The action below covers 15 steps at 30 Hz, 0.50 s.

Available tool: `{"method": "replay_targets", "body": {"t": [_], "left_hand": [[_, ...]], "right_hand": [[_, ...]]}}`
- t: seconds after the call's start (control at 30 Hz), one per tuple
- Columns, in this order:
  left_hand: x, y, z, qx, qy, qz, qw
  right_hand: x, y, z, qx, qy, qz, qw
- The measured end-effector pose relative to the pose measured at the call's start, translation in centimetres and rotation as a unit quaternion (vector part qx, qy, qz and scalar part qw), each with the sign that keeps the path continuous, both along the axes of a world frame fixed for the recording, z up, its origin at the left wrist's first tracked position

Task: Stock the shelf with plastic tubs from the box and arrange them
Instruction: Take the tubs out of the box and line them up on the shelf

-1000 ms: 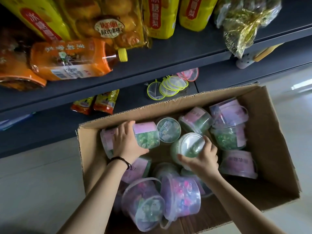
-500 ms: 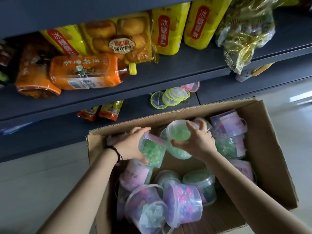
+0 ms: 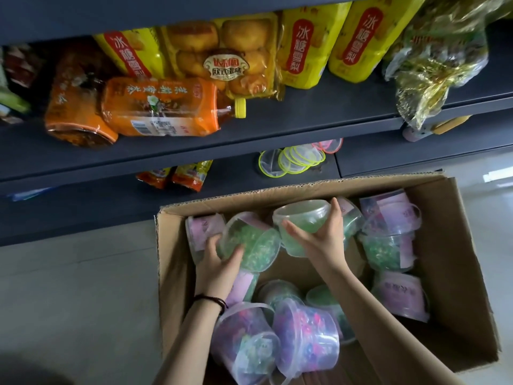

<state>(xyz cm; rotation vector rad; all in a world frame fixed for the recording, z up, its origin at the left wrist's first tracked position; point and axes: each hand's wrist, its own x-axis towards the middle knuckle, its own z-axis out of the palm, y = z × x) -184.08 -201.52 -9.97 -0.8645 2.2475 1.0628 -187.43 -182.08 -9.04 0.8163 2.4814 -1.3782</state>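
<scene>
An open cardboard box [image 3: 455,245] sits on the floor in front of a dark shelf unit [image 3: 194,151]. It holds several clear plastic tubs with pink labels and green or pink contents. My left hand [image 3: 219,266] grips a tub of green pieces [image 3: 249,240], tilted on its side above the box's left half. My right hand [image 3: 322,237] holds a second green tub [image 3: 299,218], lifted just above the other tubs. Two tubs with pink contents [image 3: 302,337] lie near the box's front.
The upper shelf carries an orange drink bottle [image 3: 163,109], yellow packs [image 3: 305,43], a cake pack [image 3: 224,56] and a gold foil bag [image 3: 433,70]. The lower shelf [image 3: 277,187] has loose round lids [image 3: 294,159] and small snack packets [image 3: 177,177]. Pale tiled floor [image 3: 77,295] lies to the left.
Both hands have picked a green tub each out of the box and raised them toward the shelf. The camera has tilted up, so more of the upper shelf shows.
</scene>
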Motion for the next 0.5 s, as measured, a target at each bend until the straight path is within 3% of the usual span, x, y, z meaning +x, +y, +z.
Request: {"method": "replay_targets", "body": {"t": [0.1, 0.33, 0.5], "left_hand": [[-0.5, 1.2, 0.3, 0.092, -0.059, 0.181, 0.977], [-2.2, 4.7, 0.3, 0.043, -0.106, 0.157, 0.981], [-1.6, 6.1, 0.8, 0.039, -0.066, 0.218, 0.973]], "right_hand": [[-0.1, 0.5, 0.0, -0.01, -0.023, -0.011, 1.0], [0.2, 0.4, -0.4, 0.019, -0.024, 0.037, 0.999], [0.4, 0.5, -0.4, -0.008, -0.023, 0.012, 1.0]]}}
